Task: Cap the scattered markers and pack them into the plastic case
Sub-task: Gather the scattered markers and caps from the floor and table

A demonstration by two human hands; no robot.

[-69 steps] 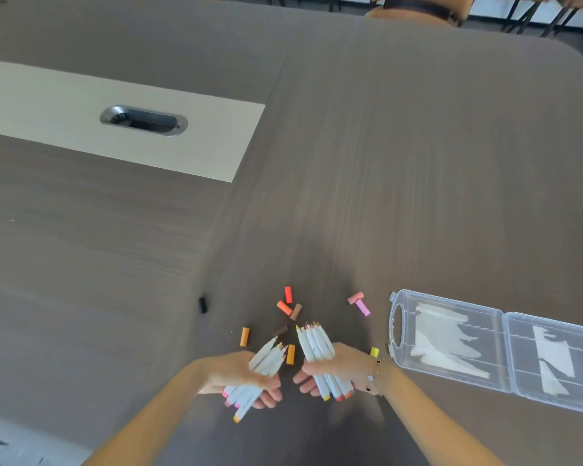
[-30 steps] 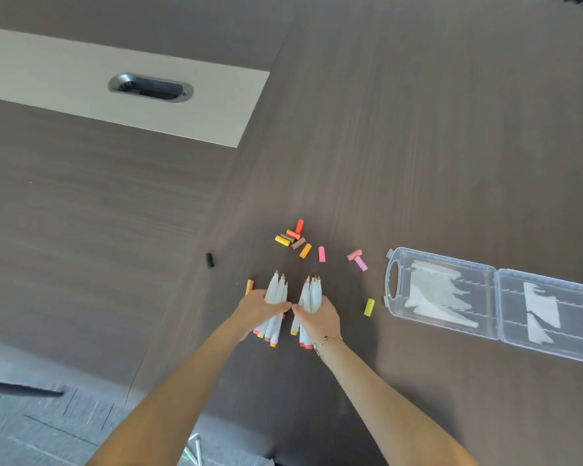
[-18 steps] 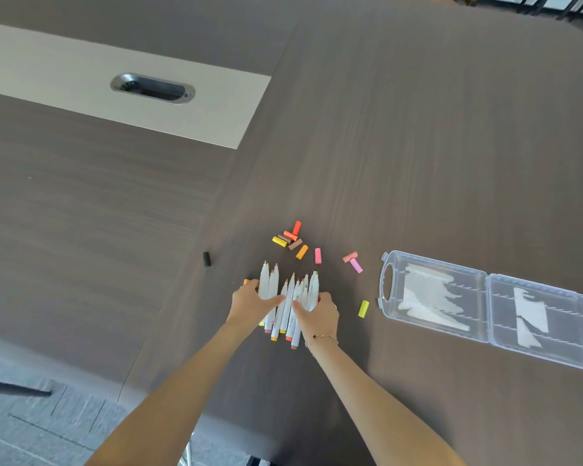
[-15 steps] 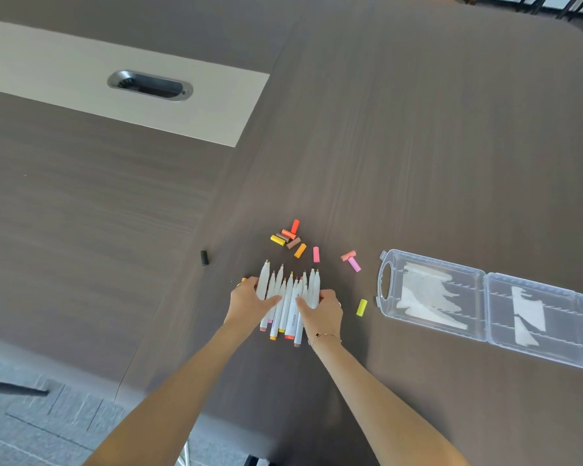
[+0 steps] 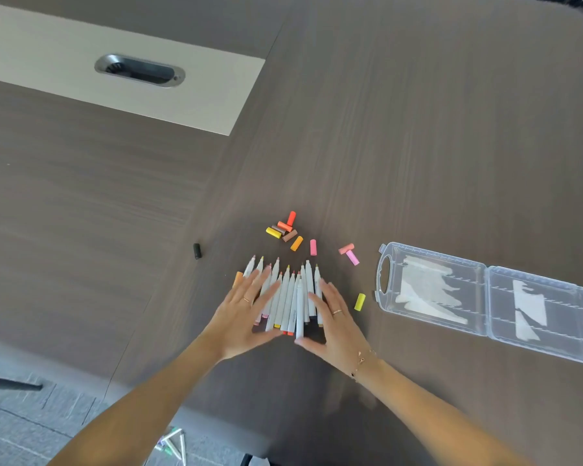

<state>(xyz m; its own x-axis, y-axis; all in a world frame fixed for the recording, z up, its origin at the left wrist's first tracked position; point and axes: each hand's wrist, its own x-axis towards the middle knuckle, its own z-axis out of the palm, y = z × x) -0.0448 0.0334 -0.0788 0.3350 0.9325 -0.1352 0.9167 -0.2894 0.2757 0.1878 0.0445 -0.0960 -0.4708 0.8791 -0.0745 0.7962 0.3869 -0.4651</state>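
markers (image 5: pixel 292 299) lie uncapped in a row on the table (image 5: pixel 418 129), flattened under the left hand (image 5: pixel 246 311) and right hand (image 5: pixel 334 317), both released with fingers straight. sorting step; next, match loose caps (image 5: pixel 285 232), then fill the open case (image 5: pixel 485 301) well apart to the right.

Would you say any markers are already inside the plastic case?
No, the plastic case lies open and holds no markers, which lie bunched between both hands.

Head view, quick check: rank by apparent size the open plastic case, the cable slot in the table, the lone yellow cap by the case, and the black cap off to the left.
1. plastic case
2. cable slot
3. yellow cap
4. black cap, only slightly smaller; unsure.
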